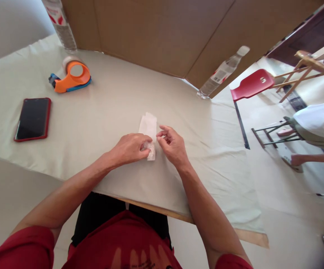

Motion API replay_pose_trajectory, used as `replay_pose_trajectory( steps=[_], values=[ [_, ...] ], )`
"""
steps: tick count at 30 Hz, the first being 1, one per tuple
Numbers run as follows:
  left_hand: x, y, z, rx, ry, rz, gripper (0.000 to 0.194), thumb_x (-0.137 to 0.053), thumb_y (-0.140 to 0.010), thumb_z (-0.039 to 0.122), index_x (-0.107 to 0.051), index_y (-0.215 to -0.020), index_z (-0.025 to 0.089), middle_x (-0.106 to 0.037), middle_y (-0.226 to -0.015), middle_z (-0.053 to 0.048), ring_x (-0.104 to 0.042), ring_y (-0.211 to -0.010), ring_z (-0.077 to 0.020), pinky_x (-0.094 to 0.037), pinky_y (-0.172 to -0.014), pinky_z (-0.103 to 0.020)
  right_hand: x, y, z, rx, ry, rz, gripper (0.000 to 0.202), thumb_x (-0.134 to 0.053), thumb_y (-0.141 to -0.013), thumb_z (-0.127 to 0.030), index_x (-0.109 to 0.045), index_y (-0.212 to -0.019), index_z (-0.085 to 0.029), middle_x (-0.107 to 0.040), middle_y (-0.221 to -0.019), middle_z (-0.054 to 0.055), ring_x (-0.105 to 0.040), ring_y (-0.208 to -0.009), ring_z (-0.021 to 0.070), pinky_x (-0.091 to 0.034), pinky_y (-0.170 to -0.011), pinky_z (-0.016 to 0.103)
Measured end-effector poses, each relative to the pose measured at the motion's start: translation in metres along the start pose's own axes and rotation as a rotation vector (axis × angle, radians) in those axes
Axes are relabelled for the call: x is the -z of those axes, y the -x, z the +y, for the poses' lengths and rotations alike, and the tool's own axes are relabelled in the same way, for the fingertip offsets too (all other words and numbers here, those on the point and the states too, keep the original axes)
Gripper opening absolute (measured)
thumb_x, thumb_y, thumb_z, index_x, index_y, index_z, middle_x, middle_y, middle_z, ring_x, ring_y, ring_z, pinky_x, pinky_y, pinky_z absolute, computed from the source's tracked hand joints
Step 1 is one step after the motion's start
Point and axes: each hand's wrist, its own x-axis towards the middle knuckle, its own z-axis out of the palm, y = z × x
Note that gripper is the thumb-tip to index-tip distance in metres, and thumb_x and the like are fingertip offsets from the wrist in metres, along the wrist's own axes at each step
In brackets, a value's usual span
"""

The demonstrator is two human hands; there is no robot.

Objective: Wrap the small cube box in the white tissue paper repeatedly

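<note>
A folded white tissue (148,126) lies on the pale cloth of the table (108,104), between my two hands. My left hand (132,148) is curled over the near end of it, thumb and fingers closed round a crumpled, whitish, translucent piece. What that piece is cannot be made out. Just right of the tissue is my right hand (172,145), its fingers bent and its thumb close to the index finger. Nothing is clearly visible between those fingertips.
A red-edged phone (33,118) and an orange tape dispenser (74,78) lie at the left. Bottles (62,28) (220,76) stand against a cardboard panel (150,33). On the right are a red chair (253,85) and a seated person (318,123).
</note>
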Motion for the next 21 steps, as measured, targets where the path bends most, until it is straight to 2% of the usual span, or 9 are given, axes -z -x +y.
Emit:
replay_pose_trajectory(
  steps=[2,5,8,10,12,14,17,21],
  values=[
    [-0.002,0.0,-0.002,-0.001,0.032,0.016,0.032,-0.06,-0.082,0.027,-0.073,-0.109,0.017,-0.07,-0.08,-0.003,-0.062,-0.072,-0.0175,-0.042,-0.066,-0.028,0.004,-0.006,0.006,-0.099,-0.031,0.037,0.041,-0.06,-0.082,-0.031,-0.063,-0.12,-0.016,-0.072,-0.096,0.005,-0.06,-0.063,0.0121,-0.052,-0.063,0.03],
    [-0.005,0.001,-0.005,-0.003,0.078,0.03,0.034,-0.061,-0.081,0.025,-0.073,-0.111,0.016,-0.07,-0.08,-0.003,-0.06,-0.069,-0.0159,-0.041,-0.065,-0.028,0.005,-0.017,0.013,-0.275,-0.124,-0.024,0.042,-0.067,-0.077,-0.035,-0.064,-0.114,-0.015,-0.072,-0.094,0.008,-0.063,-0.059,0.0144,-0.046,-0.046,0.027],
    [-0.007,0.002,-0.006,-0.022,0.088,0.044,0.031,-0.061,-0.081,0.024,-0.074,-0.109,0.015,-0.069,-0.079,-0.003,-0.059,-0.067,-0.0151,-0.042,-0.065,-0.028,-0.001,-0.03,0.015,-0.368,-0.242,-0.101,0.041,-0.073,-0.073,-0.036,-0.066,-0.108,-0.014,-0.069,-0.073,0.005,-0.06,-0.051,0.0153,-0.037,-0.035,0.023],
    [-0.007,0.002,-0.007,-0.036,0.077,0.049,0.03,-0.061,-0.081,0.023,-0.074,-0.107,0.016,-0.068,-0.078,-0.003,-0.058,-0.067,-0.0149,-0.042,-0.066,-0.028,-0.007,-0.037,0.013,-0.374,-0.276,-0.156,0.036,-0.074,-0.072,-0.036,-0.067,-0.1,-0.014,-0.061,-0.057,-0.001,-0.052,-0.044,0.0124,-0.033,-0.034,0.022],
    [-0.007,0.003,-0.006,-0.037,0.061,0.047,0.03,-0.06,-0.082,0.022,-0.074,-0.107,0.016,-0.068,-0.078,-0.003,-0.058,-0.067,-0.0149,-0.043,-0.066,-0.027,-0.012,-0.043,0.011,-0.364,-0.283,-0.201,0.028,-0.073,-0.071,-0.036,-0.067,-0.089,-0.016,-0.054,-0.051,-0.005,-0.044,-0.041,0.0093,-0.029,-0.035,0.022],
    [-0.007,0.003,-0.004,-0.024,0.042,0.043,0.028,-0.06,-0.082,0.023,-0.074,-0.106,0.017,-0.068,-0.078,-0.003,-0.058,-0.068,-0.0152,-0.043,-0.066,-0.027,-0.015,-0.047,0.011,-0.342,-0.283,-0.223,0.024,-0.073,-0.068,-0.035,-0.064,-0.081,-0.017,-0.053,-0.054,-0.005,-0.042,-0.045,0.0082,-0.03,-0.039,0.022],
    [-0.006,0.004,-0.002,-0.001,0.006,0.036,0.026,-0.059,-0.082,0.024,-0.074,-0.102,0.017,-0.069,-0.08,-0.004,-0.059,-0.07,-0.0168,-0.042,-0.065,-0.028,-0.018,-0.05,0.013,-0.27,-0.242,-0.209,0.024,-0.073,-0.064,-0.035,-0.063,-0.076,-0.017,-0.058,-0.064,-0.003,-0.046,-0.056,0.0101,-0.036,-0.05,0.024],
    [-0.007,0.004,-0.003,-0.005,0.0,0.035,0.026,-0.058,-0.082,0.023,-0.075,-0.101,0.018,-0.069,-0.08,-0.004,-0.059,-0.071,-0.017,-0.043,-0.066,-0.028,-0.021,-0.049,0.012,-0.185,-0.236,-0.172,0.02,-0.069,-0.067,-0.035,-0.062,-0.073,-0.018,-0.058,-0.067,-0.003,-0.049,-0.065,0.0125,-0.04,-0.059,0.026]
  ],
)
